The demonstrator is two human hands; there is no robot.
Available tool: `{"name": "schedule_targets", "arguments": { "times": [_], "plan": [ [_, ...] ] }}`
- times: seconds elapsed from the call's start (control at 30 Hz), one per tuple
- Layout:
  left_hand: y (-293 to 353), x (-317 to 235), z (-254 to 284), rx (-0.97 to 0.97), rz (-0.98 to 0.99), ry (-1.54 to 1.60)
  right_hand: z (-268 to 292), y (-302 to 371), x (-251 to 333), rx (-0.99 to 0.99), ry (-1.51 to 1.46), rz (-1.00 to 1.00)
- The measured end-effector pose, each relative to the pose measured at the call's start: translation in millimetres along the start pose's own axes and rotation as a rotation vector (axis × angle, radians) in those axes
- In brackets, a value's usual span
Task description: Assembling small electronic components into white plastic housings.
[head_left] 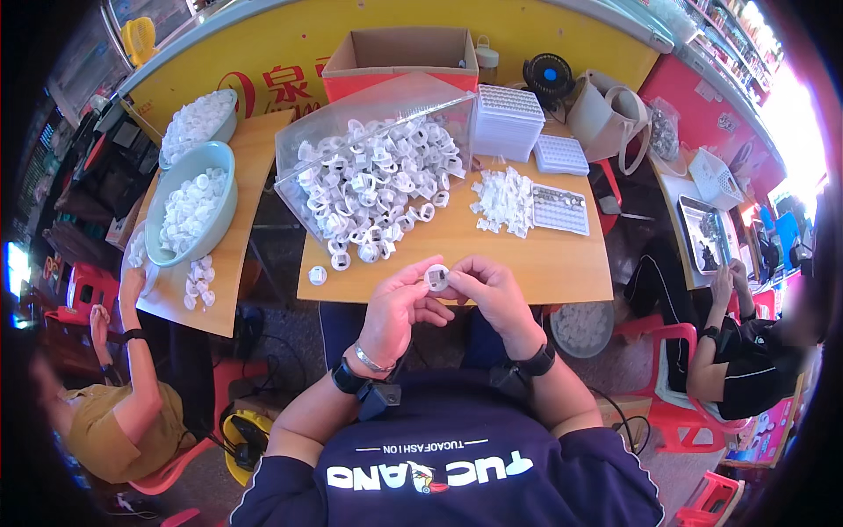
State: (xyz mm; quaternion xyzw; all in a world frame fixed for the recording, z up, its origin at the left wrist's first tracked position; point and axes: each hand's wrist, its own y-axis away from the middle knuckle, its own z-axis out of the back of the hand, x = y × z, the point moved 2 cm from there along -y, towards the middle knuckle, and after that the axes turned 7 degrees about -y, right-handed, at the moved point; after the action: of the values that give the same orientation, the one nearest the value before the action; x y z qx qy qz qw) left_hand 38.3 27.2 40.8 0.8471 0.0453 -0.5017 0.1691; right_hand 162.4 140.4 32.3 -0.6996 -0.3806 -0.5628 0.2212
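Just over the near edge of the wooden table [527, 272], a small white round plastic part [436, 277] with a dark square centre is held between both hands. My left hand [397, 309] pinches it from the left, its lower fingers loosely curled. From the other side, my right hand [493, 294] grips its edge between thumb and forefinger. A large heap of similar white parts [378, 180] spills from a tilted clear plastic bin [430, 95] onto the table. One loose white part [318, 276] lies apart at the left. Flat clear-white pieces [502, 202] are piled beside a white slotted tray [562, 221] bearing small metallic bits.
Stacked white trays [509, 123], a red-sided cardboard box [399, 53], a black fan [549, 77] and a beige bag [606, 110] stand behind. Basins of white parts [230, 206] fill the left table. Co-workers sit at left [114, 413] and right [733, 369].
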Motion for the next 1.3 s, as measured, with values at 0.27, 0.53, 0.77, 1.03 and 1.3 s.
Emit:
{"name": "schedule_targets", "arguments": {
  "times": [0.27,0.53,0.77,1.03,1.3],
  "plan": [
    [5,-2,7,0.013,-0.002,0.012,-3,-1,-7,0.050,-0.140,-0.087],
    [2,2,15,0.001,0.033,0.007,-2,-7,-14,0.027,-0.034,0.001],
    [-3,7,16,-0.078,0.051,-0.010,-7,-13,12,-0.033,0.526,0.214],
    [-10,24,16,0.185,0.153,0.258,-7,-20,34,0.232,0.658,0.205],
    [-14,23,13,0.039,0.039,0.268,-7,-4,16,0.008,0.497,0.262]
  ]
}}
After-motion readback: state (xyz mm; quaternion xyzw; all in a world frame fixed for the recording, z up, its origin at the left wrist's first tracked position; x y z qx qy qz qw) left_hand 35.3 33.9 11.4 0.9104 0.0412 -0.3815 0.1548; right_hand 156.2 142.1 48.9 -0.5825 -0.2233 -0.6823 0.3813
